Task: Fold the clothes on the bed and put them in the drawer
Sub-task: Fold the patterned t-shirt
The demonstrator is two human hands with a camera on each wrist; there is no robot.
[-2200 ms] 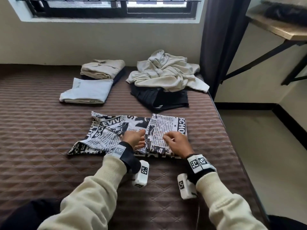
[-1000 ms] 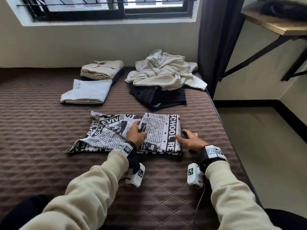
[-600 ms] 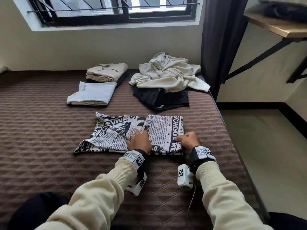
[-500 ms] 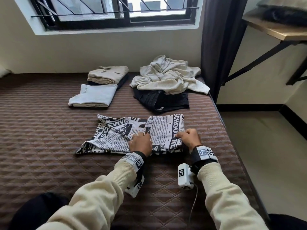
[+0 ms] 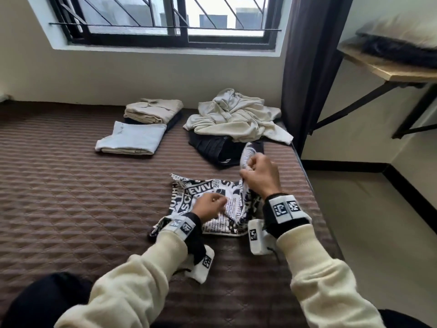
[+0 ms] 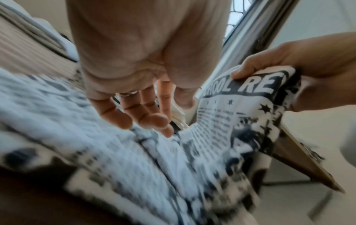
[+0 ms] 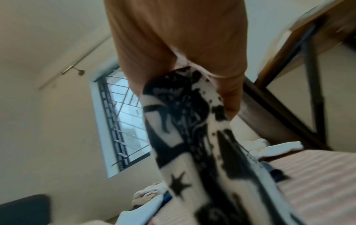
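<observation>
A black-and-white newspaper-print garment (image 5: 201, 195) lies partly folded on the brown quilted bed (image 5: 71, 209). My right hand (image 5: 257, 176) grips the garment's right edge and holds it lifted above the bed; the gripped printed cloth (image 6: 248, 97) (image 7: 185, 121) hangs down from the fist. My left hand (image 5: 210, 207) hovers over the middle of the garment with its fingers (image 6: 142, 117) straight, holding nothing.
At the back left are two folded piles, a beige one (image 5: 153, 111) and a pale one (image 5: 132, 138). At the back right a crumpled cream top (image 5: 236, 117) lies over dark clothes (image 5: 212, 147). The bed's right edge (image 5: 307, 185) drops to the floor. A shelf (image 5: 390, 67) juts from the right wall.
My right hand has closed on the garment's right edge and lifted it up and leftward. My left hand has stayed over the garment's middle. The head view has shifted.
</observation>
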